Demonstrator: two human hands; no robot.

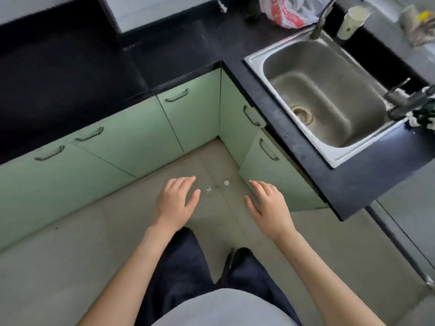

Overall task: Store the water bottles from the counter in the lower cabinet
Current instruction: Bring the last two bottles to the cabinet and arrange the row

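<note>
Two hands over the floor (70, 255), both empty: left hand (175, 203) w/ fingers (186, 182) spread loose, touching nothing; right hand (268, 208) same, fingers (259, 187) released, palm down. No bottles in view on the black surface (164, 50) or elsewhere, so can't tell where they are. Five green cabinet doors (131, 137) w/ one handle each, all closed exc. the door nearest the right hand (266, 170), which looks slightly ajar. One steel sink (259, 60) w/ two taps; one plastic bag (292, 10) and one white cup (353, 22) behind it. Two small round white spots (226, 183) on the floor between the hands.
</note>
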